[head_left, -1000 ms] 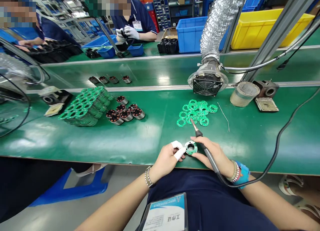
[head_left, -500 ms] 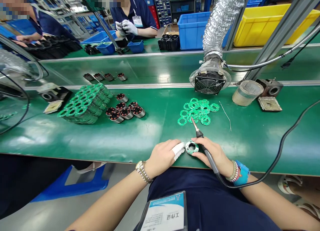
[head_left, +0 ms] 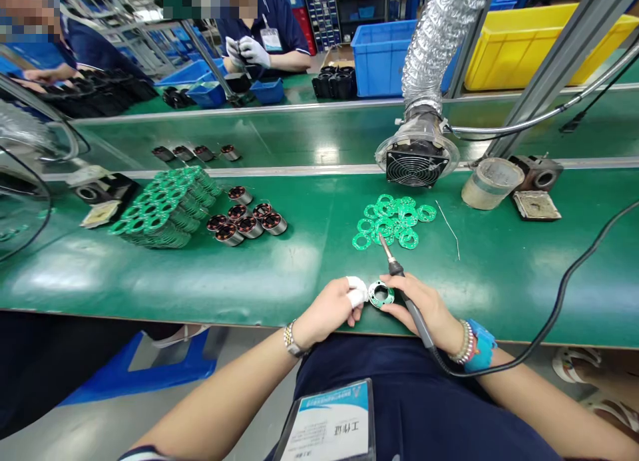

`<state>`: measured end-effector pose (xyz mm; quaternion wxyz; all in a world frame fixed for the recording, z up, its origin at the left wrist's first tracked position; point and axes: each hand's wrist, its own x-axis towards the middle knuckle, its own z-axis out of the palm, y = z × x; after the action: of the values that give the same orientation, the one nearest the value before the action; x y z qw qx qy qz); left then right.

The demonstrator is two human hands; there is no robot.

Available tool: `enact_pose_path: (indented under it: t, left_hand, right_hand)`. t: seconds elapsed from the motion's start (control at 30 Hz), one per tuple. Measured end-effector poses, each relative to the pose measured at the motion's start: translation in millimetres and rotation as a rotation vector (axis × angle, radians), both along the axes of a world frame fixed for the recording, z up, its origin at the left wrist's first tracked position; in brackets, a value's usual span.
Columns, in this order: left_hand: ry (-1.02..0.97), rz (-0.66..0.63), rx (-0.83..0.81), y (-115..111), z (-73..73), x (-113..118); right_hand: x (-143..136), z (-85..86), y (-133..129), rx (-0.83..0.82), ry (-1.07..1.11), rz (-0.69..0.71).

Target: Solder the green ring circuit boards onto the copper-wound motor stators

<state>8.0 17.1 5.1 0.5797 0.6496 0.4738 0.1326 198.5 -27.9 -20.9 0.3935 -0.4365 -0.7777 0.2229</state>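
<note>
My right hand (head_left: 426,307) has a soldering iron (head_left: 412,306) lying across it, its metal tip pointing up and left over the loose boards. The thumb and fingers of that hand also grip a round part with a ring-shaped green circuit board (head_left: 381,294) on top. At the part's left edge is my left hand (head_left: 335,303), its white-covered fingers pinched together; whether anything thin is between them is hidden. Loose green circuit board rings (head_left: 394,220) lie just beyond the iron's tip. A bent piece of solder wire (head_left: 449,229) lies to their right.
Copper-wound motor stators (head_left: 248,225) stand left of centre, beside stacked green board panels (head_left: 160,205). A fume fan (head_left: 417,165) hangs at the back. A cup (head_left: 492,183) and an iron stand (head_left: 542,181) are at right. The iron's cable (head_left: 564,281) loops rightward. Two co-workers sit across.
My left hand has turned and curled, its white-covered fingers now pinched at the round part's edge. The part is turned slightly in my right hand. The soldering iron stays nearly in place.
</note>
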Motion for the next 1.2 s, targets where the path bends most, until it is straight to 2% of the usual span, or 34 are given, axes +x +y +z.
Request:
enact_pose_path:
  t: [0.03,0.07,0.1,0.13,0.17,0.27,0.33,0.4,0.5,0.57,0.63,0.73,0.83,0.9,1.0,1.2]
  left_hand:
    - [-0.078,0.035,-0.179,1,0.4,1]
    - [-0.127,0.047,-0.290,2,0.4,0]
    - [-0.140,0.040,-0.312,2,0.0,-2]
    - [-0.117,0.016,-0.240,2,-0.8,-6]
    - [-0.063,-0.020,-0.087,2,-1.9,-10]
    - [0.127,-0.158,0.595,0,-7.4,-22]
    - [0.187,-0.240,0.958,-1,-11.6,-27]
    - [0.196,-0.291,1.159,-1,-14.7,-29]
    - [0.201,-0.320,1.240,0,-15.0,-27]
    - [0.215,-0.303,1.144,1,-12.0,-22]
    - [0.227,-0.241,0.934,1,-7.5,-14]
    - [0.163,-0.069,0.444,-1,-1.2,-1]
    - [-0.076,0.145,-0.129,-4,1.6,4]
    - [-0.254,0.227,-0.381,-5,1.5,2]
    - [-0.392,0.236,-0.519,-3,-1.3,-6]
    - [-0.425,0.261,-0.538,3,-11.6,-8]
  right_hand:
    - [0,0.2,0,0.000,-0.001,-0.003]
    - [0,0.4,0,0.001,0.000,-0.005]
    - [0,0.7,0,0.004,0.003,-0.006]
    - [0,1.0,0,0.008,0.006,-0.005]
    - [0,1.3,0,0.011,0.009,-0.002]
    - [-1,1.6,1,0.018,0.015,0.008]
    - [-1,0.9,1,0.017,0.019,0.008]
    - [-1,0.1,1,0.015,0.024,0.005]
    - [-1,-0.6,1,0.017,0.025,0.009]
    - [-1,-0.3,1,0.020,0.023,0.014]
    - [-1,0.3,1,0.022,0.020,0.016]
    - [-2,1.4,2,0.027,0.011,0.017]
    - [-1,2.1,2,0.034,0.002,0.014]
    - [-1,2.4,2,0.034,-0.002,0.017]
    - [-1,3.0,2,0.033,-0.001,0.025]
    - [-1,2.7,2,0.030,-0.001,0.020]
